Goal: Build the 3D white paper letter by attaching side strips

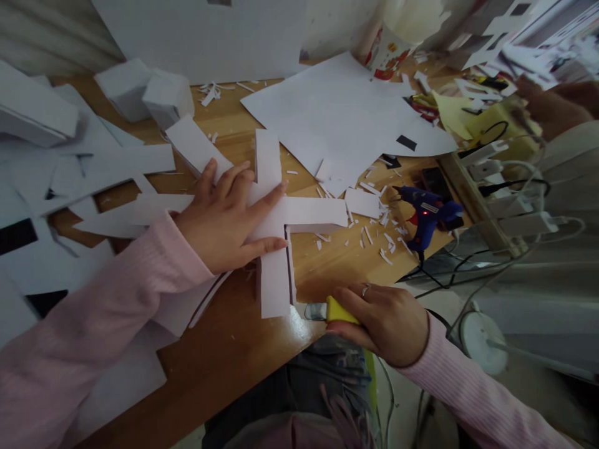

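My left hand (229,215) lies flat with fingers spread on a white cross-shaped foam-board piece (274,274), pressing it onto the wooden table (219,349). My right hand (386,321) is closed round a yellow-handled utility knife (337,310). The knife's metal tip (316,310) sits at the table edge, just right of the lower arm of the cross. Both sleeves are pink.
A blue glue gun (428,215) with a red light stands to the right among white scraps. Large white sheets (346,115), white boxes (166,96) and cut strips cover the table. Cables and power adapters (510,193) lie at right. Another person's arm (561,103) shows at far right.
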